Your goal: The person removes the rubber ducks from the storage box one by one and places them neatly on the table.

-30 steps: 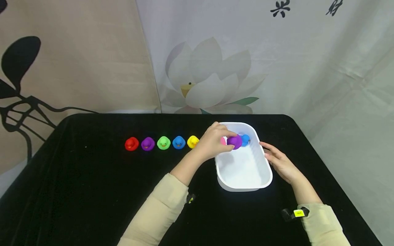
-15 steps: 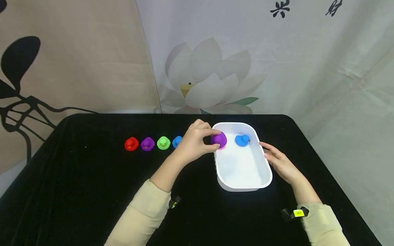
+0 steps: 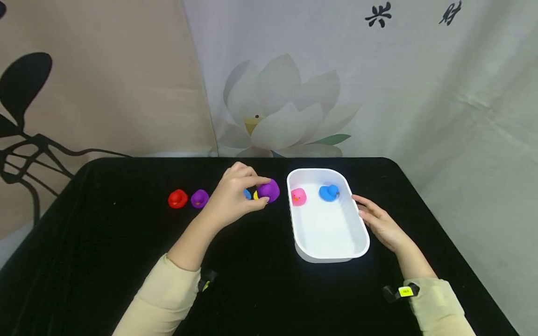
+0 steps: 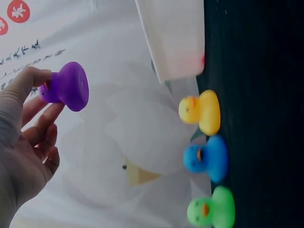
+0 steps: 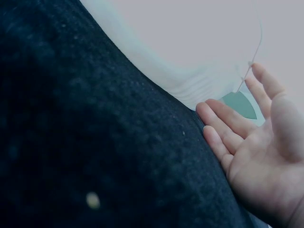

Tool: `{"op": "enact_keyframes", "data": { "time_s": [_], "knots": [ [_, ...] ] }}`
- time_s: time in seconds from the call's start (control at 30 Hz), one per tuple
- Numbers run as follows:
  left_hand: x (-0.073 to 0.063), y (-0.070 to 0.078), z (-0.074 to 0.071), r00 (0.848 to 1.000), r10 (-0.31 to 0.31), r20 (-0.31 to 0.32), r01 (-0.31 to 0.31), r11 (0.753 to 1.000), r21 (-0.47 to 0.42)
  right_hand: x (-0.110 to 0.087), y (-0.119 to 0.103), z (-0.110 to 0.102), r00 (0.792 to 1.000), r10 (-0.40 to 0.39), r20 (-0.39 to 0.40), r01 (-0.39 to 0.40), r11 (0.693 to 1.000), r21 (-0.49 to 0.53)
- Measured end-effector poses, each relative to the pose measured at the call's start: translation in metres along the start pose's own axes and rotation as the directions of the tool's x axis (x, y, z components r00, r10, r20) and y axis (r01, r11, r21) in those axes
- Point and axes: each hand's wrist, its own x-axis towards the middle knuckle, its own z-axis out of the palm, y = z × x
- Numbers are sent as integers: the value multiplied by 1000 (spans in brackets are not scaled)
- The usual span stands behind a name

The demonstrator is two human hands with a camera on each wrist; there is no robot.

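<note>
My left hand (image 3: 230,195) pinches a purple rubber duck (image 3: 271,190) between thumb and fingers, raised above the row of ducks left of the white plastic bin (image 3: 330,233). The left wrist view shows this purple duck (image 4: 72,88) tilted, its flat base turned away from the palm. Inside the bin sit a pink duck (image 3: 299,197) and a blue duck (image 3: 329,192), well apart. My right hand (image 3: 384,227) touches the bin's right side with loosely extended fingers; the right wrist view shows that hand (image 5: 256,147) with its palm visible.
On the black-covered table (image 3: 105,270), a red duck (image 3: 178,199) and another purple duck (image 3: 199,199) stand left of my left hand. Yellow (image 4: 202,111), blue (image 4: 209,158) and green (image 4: 212,209) ducks line up beyond. A printed curtain (image 3: 441,102) hangs behind.
My left hand has moved left with the purple duck, from above the bin to over the row. The pink duck in the bin is now uncovered. My right hand stays at the bin.
</note>
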Motion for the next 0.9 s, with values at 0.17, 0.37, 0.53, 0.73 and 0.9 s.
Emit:
{"op": "enact_keyframes", "data": {
  "time_s": [0.17, 0.37, 0.53, 0.73, 0.9],
  "knots": [
    [-12, -5, -17, 999, -46, -11, 46, 999, 13, 0, 2, 0, 1000, -7, 0, 7, 1000, 0],
    [-27, -14, -38, 994, -99, -42, 101, 994, 44, 1, 3, 0, 1000, -5, 3, 5, 1000, 3],
    [-38, -26, -57, 987, -149, -65, 154, 984, 91, 1, 2, 0, 1000, 4, -4, -4, 1000, -11],
    [-51, -40, -78, 977, -188, -103, 196, 977, 80, 0, 1, 0, 1000, 18, -11, -19, 999, -29],
    [-58, -49, -93, 959, -234, -163, 247, 966, 70, 1, 2, 0, 1000, 20, -12, -20, 999, -27]
  ]
}}
